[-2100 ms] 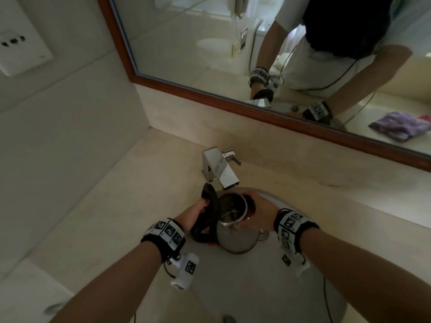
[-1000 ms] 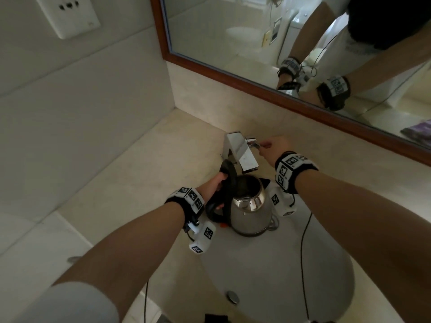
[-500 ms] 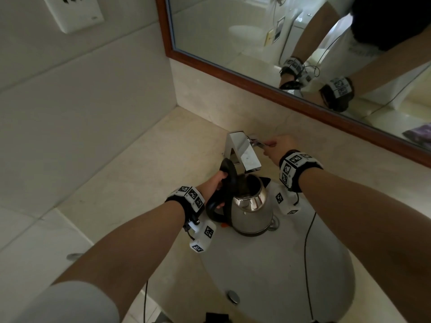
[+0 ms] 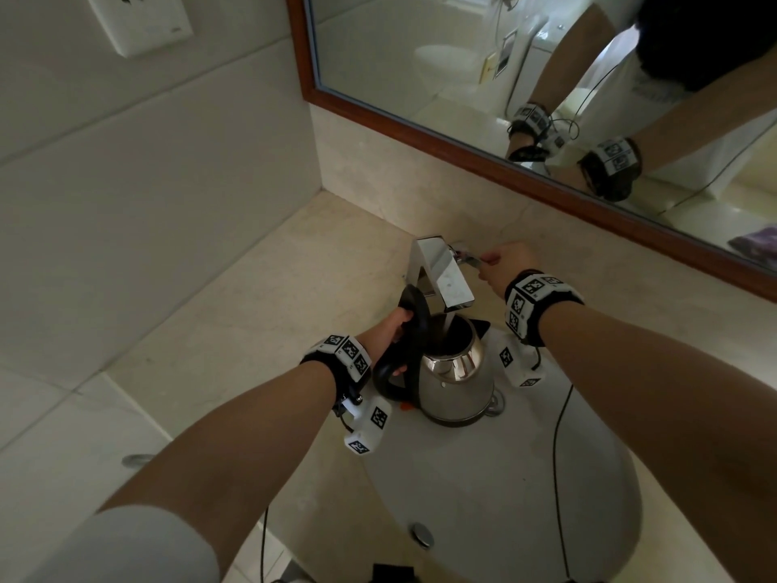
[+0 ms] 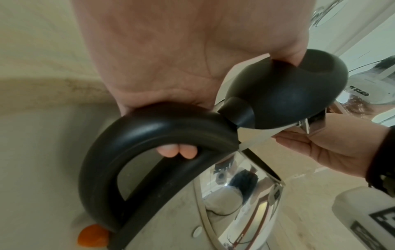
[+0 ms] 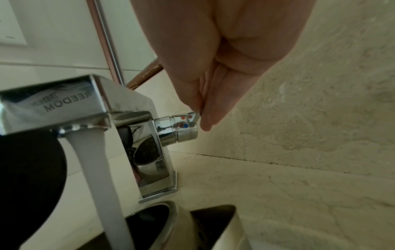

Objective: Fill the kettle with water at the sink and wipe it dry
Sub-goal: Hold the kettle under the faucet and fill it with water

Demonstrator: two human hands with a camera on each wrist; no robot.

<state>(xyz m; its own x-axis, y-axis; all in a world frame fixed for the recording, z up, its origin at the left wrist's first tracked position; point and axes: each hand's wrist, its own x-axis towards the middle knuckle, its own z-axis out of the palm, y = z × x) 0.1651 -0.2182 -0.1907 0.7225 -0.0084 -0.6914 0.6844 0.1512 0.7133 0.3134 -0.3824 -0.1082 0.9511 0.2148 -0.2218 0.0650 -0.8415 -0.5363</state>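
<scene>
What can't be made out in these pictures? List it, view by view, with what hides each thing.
- Water level in the kettle: in the head view its opening is dark and partly under the tap.
- Lever: in the right wrist view the right hand pinches it; only a sliver shows.
- Left hand fingers: in the left wrist view the handle covers all but two fingertips.
- Purple cloth: seen only in the mirror, cut by the edge.
</scene>
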